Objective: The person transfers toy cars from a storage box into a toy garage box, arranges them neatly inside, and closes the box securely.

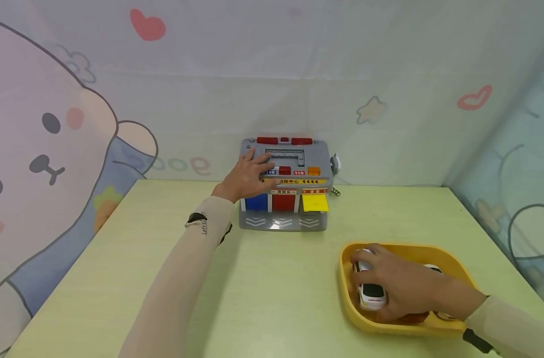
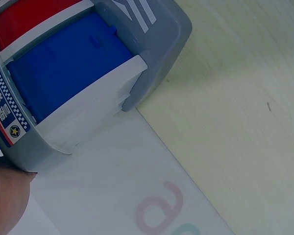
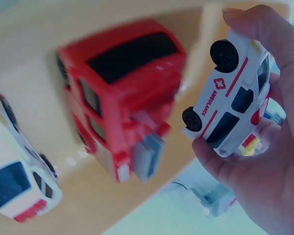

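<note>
A grey toy rescue station (image 1: pixel 294 181) stands at the back of the table. My left hand (image 1: pixel 249 178) rests on its roof, at the left side, with fingers spread. In the left wrist view the blue garage door (image 2: pixel 71 66) is down, while the yellow door (image 1: pixel 315 203) is raised in the head view. My right hand (image 1: pixel 403 282) reaches into a yellow tray (image 1: pixel 374 325) and grips a white toy ambulance (image 3: pixel 230 93) between thumb and fingers. Beside it in the tray lie a red toy truck (image 3: pixel 125 63) and another white toy car (image 3: pixel 19 169).
The pale table (image 1: pixel 263 283) lies between the station and the tray. Behind it hangs a printed cloth backdrop (image 1: pixel 272 89). A coiled cord (image 1: pixel 336 192) and a small grey piece (image 1: pixel 336 164) are at the station's right side.
</note>
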Tool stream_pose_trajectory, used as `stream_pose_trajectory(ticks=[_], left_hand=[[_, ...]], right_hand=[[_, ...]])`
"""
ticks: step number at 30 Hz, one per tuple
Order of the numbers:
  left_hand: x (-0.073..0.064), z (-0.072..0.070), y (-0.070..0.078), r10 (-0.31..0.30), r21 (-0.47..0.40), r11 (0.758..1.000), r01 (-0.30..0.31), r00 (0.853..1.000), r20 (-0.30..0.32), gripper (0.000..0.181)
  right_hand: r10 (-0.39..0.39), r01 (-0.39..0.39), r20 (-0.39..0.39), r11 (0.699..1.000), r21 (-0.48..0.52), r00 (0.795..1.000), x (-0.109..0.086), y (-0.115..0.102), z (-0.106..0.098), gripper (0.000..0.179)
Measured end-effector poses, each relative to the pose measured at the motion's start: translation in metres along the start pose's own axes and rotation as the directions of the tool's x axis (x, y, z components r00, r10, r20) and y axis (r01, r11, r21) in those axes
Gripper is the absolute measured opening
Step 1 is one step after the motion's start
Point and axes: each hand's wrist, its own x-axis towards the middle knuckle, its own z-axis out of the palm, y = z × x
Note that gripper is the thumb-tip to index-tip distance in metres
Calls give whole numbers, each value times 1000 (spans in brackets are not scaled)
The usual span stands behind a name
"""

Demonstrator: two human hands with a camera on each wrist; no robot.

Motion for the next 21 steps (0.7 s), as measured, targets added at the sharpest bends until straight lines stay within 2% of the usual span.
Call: stream_pose_trajectory(ticks=[7, 9, 13, 21], left_hand=[[-1, 2, -1, 1, -4, 1000, -1, 1000, -2, 63], [-1, 2, 0, 0, -4, 1000, 0, 1000, -3, 63], [-1, 1, 1, -4, 3, 1000, 4, 1000, 3, 63], [0, -1, 2, 1, 4, 1000, -2, 1000, 3, 63]], right_hand=[[75, -76, 30, 996, 43, 997, -2, -5, -17, 52], [83, -84, 17, 996, 42, 996, -2, -8, -21, 53], [58, -58, -34, 998, 1, 998, 0, -12, -28, 54], [-47, 32, -134, 993, -117, 990, 11, -23, -38, 47]])
